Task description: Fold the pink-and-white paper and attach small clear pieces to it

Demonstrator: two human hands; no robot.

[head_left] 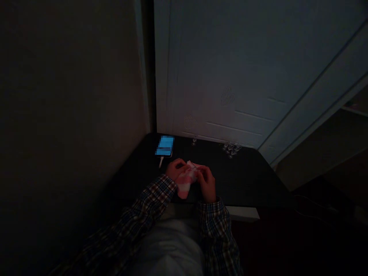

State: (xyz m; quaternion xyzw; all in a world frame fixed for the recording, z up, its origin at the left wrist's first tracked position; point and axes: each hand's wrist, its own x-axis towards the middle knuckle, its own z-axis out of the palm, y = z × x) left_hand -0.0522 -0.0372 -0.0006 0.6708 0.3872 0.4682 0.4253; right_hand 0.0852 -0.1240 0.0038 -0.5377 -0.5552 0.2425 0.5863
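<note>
A soft pink-and-white striped cloth (184,184), shaped like a small sock, is bunched between my two hands over the dark table. My left hand (176,168) pinches its upper left side, with the fingers curled inward. On the right edge, my right hand (207,182) is closed, thumb and fingers together on the fabric. One rounded end of the cloth hangs down toward me between my wrists. In the dim light, I cannot make out the fine detail at my fingertips.
A lit phone (165,146) lies at the table's back left, with a white cable (161,161) plugged in. Several small clear, shiny pieces (230,148) cluster at the back right, and another clear piece (194,142) sits apart. Behind the dark table (244,180) stands a white panel (212,69).
</note>
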